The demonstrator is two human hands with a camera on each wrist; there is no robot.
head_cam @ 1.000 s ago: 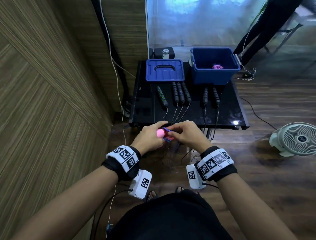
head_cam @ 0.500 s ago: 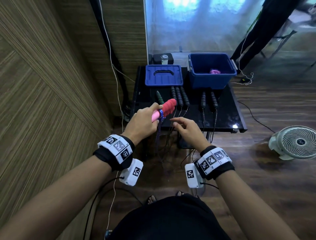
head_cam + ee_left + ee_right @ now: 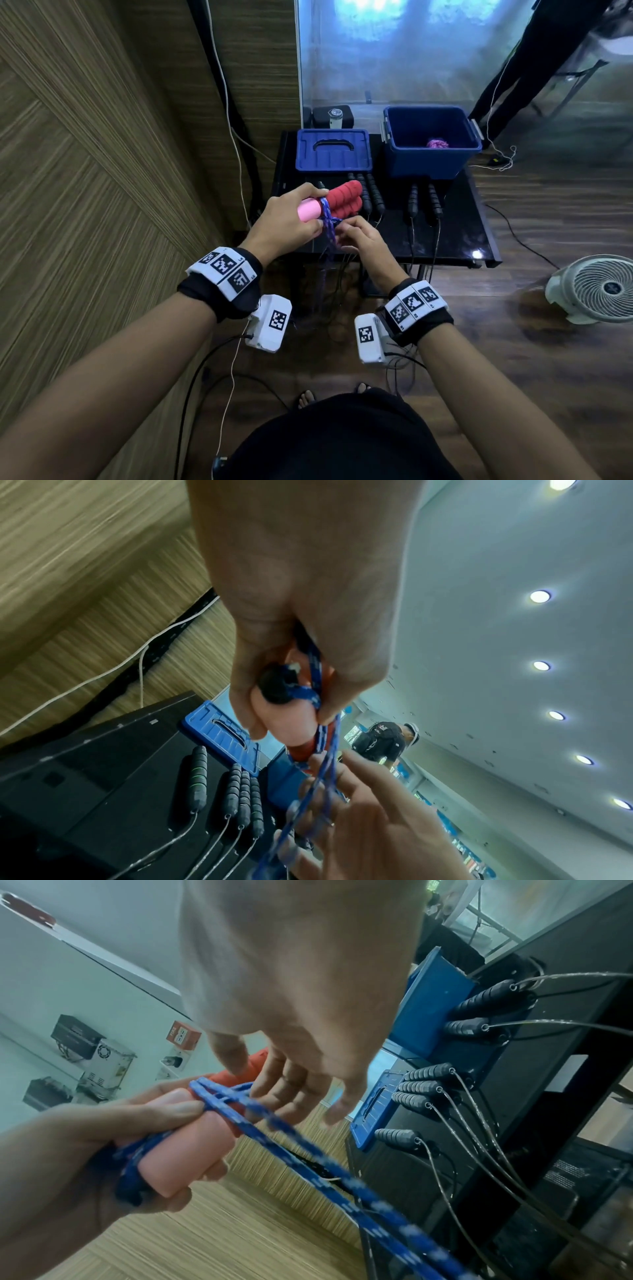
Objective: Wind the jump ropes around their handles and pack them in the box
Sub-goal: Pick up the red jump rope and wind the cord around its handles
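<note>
My left hand [image 3: 287,222] grasps both handles [image 3: 342,200] above the desk [image 3: 455,222] edge; my right hand [image 3: 359,236] pinches the rope [image 3: 89,224] just beside them. The braided rope looks soft and limp: take hold close to the handles. Its lower run hangs out of view; the box [image 3: 432,161] contents are indistinct.

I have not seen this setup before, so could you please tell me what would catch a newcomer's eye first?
First, the red handles, held together in the left hand at the centre, with blue rope looped round them and guided by the right hand. Behind, on the black table, stand an open blue box and its lid, with black handles lined up in front.
</note>
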